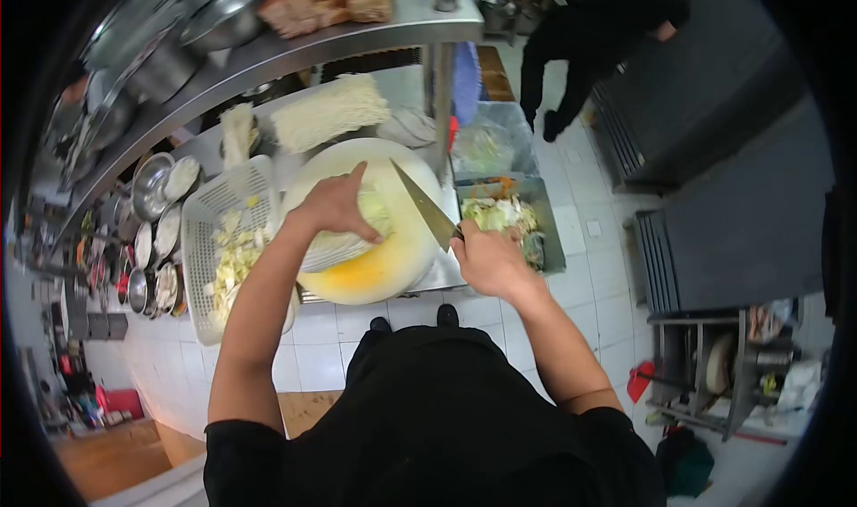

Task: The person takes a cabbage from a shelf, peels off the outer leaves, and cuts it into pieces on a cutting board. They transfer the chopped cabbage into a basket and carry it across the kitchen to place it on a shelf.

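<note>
My right hand (489,259) is closed round the handle of a large kitchen knife (421,202), its blade pointing up and left over the right side of a round cutting board (412,266). Over the board's middle, my left hand (339,206) has thumb and fingers spread apart, beside pale green cabbage (373,211). Whether its fingertips touch the cabbage, I cannot tell. Part of the cabbage is hidden behind that hand. An orange-yellow stain marks the board's near side. Left of the board, a white plastic basket (201,230) holds cut cabbage pieces (234,261).
Noodles (330,112) lie behind the board, below a steel shelf (375,36). Metal bowls (152,186) stand at the left. A bin of vegetable scraps (495,212) is right of the board. Another person (580,52) stands at the upper right near dark cabinets.
</note>
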Motion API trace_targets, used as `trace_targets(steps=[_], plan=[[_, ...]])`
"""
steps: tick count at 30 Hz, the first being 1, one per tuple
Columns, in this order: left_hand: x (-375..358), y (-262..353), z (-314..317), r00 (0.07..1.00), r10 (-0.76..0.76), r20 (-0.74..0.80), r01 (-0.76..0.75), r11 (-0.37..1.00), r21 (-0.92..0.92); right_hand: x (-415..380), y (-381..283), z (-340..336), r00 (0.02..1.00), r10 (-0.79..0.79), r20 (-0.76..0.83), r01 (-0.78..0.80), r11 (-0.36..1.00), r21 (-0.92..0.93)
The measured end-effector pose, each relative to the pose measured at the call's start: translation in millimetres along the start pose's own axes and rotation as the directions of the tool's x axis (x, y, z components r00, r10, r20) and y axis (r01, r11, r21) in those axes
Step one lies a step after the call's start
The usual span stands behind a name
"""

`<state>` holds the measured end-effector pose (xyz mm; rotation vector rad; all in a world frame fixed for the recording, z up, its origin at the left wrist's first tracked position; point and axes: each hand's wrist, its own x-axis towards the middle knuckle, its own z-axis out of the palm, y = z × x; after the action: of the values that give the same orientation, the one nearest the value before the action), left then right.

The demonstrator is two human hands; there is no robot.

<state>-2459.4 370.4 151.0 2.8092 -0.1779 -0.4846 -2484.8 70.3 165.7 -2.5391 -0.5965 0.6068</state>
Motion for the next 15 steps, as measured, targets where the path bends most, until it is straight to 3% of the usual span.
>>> trace_targets(steps=[2, 3, 5, 7, 9, 15], plan=[[-12.6, 6.7, -9.4, 0.981, -0.184, -0.064, 0.19, 0.976, 0.109, 14.2, -3.5, 26.6, 0.997, 0.016, 0.07, -0.011, 0.997, -0.072], [-23.7, 1.8, -8.2, 0.977, -0.197, -0.084, 0.205, 0.974, 0.097, 18.3, -3.9, 29.0, 0.998, -0.001, 0.069, 0.008, 0.996, -0.09], [-42.3, -7.2, 1.5, 0.963, -0.242, -0.119, 0.264, 0.932, 0.247, 24.9, -4.4, 25.5, 0.998, -0.013, 0.053, 0.014, 1.0, -0.019], [-48.2, -17.8, 6.8, 0.963, -0.251, -0.099, 0.265, 0.948, 0.174, 17.9, -21.6, 14.4, 0.999, -0.008, 0.038, 0.011, 0.998, -0.07], [-42.5, -21.1, 3.8, 0.97, -0.225, -0.097, 0.23, 0.972, 0.047, 6.8, -50.1, -5.4, 0.999, -0.003, -0.053, 0.002, 1.0, -0.009], [-37.9, -13.6, -8.0, 0.969, -0.243, -0.03, 0.245, 0.968, 0.063, -8.2, -107.3, -30.3, 1.0, -0.012, 0.004, 0.012, 0.98, -0.197]])
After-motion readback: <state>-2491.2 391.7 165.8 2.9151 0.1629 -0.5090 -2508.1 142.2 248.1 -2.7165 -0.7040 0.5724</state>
